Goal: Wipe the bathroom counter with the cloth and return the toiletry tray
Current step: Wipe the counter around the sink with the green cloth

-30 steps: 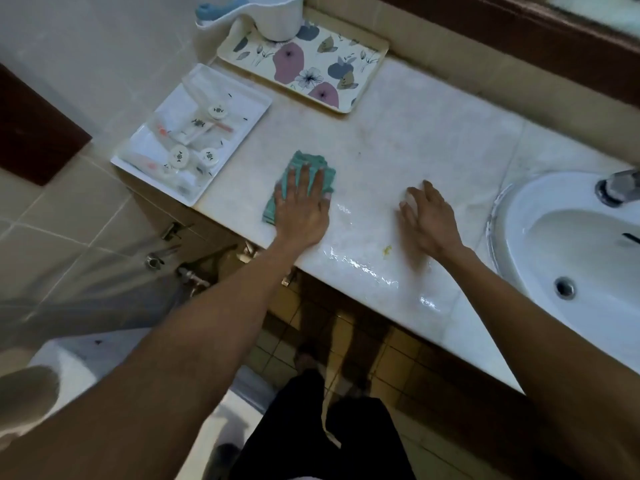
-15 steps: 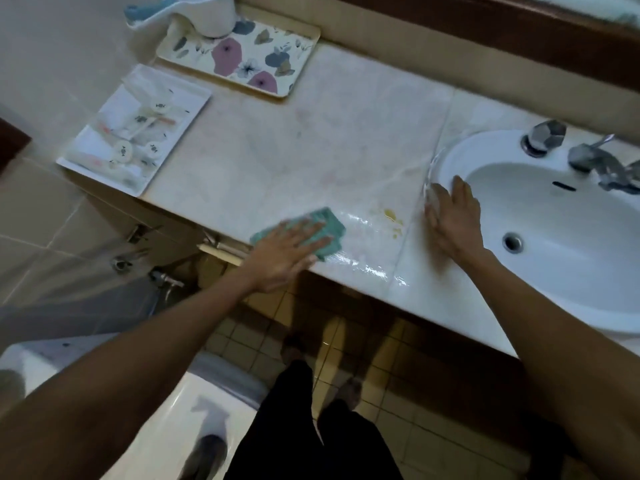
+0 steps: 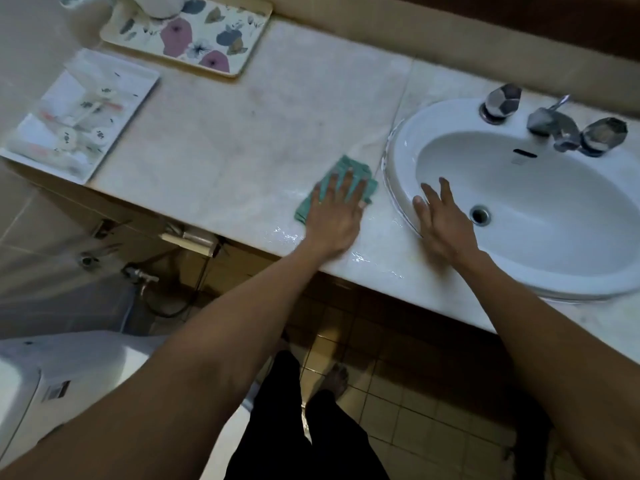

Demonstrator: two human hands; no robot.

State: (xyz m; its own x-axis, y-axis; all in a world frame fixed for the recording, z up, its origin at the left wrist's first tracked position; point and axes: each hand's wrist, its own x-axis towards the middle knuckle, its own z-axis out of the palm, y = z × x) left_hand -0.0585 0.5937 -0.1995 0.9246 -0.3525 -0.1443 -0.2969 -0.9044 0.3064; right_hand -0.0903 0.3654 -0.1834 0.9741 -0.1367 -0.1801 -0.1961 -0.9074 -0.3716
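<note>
My left hand [image 3: 335, 216] lies flat on a green cloth [image 3: 349, 168] and presses it onto the pale marble counter [image 3: 242, 133], just left of the sink. A wet streak shines on the counter near the front edge under that hand. My right hand [image 3: 441, 223] rests open on the white sink's rim [image 3: 398, 188], fingers spread, holding nothing. The white toiletry tray [image 3: 138, 84], filled with small wrapped items, sits at the counter's far left end and hangs over its edge.
A flowered tray [image 3: 194, 39] with a white cup stands at the back left. Chrome taps [image 3: 550, 126] sit behind the basin. A white toilet [image 3: 69, 368] is below left, with pipes and a valve under the counter. Tiled floor and my feet show below.
My left hand has slid the cloth to the right along the front of the counter, up to the sink. My right hand has shifted right onto the sink rim.
</note>
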